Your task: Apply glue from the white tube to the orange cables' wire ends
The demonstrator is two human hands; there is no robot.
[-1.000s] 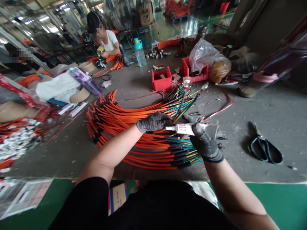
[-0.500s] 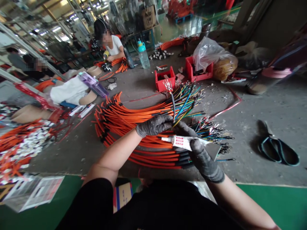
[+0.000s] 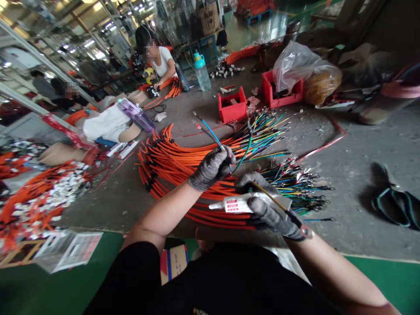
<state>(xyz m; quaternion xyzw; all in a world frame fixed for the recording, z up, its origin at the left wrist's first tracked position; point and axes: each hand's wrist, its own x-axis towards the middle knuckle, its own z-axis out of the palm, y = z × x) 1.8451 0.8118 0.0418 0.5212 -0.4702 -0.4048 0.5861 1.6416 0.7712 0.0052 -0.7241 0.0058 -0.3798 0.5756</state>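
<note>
A pile of orange cables (image 3: 177,164) with coloured wire ends (image 3: 269,127) lies on the grey table (image 3: 344,197). My left hand (image 3: 211,168), in a grey glove, is closed on one cable's end, and its blue and green wires (image 3: 213,135) splay upward from the fist. My right hand (image 3: 269,208), also gloved, is closed on a white tube with a red label (image 3: 232,204), nozzle pointing left, and a yellow wire runs across its fingers.
Two red bins (image 3: 232,106) and a plastic bag (image 3: 303,65) sit at the back. Black scissors (image 3: 392,203) lie at the right. A water bottle (image 3: 202,72) stands far back, where a person (image 3: 160,59) works on orange cables. Labels and packets (image 3: 49,192) crowd the left.
My left hand has spread the held wires apart, the blue one now swung out to the left. My right hand with the tube has dropped a little toward me.
</note>
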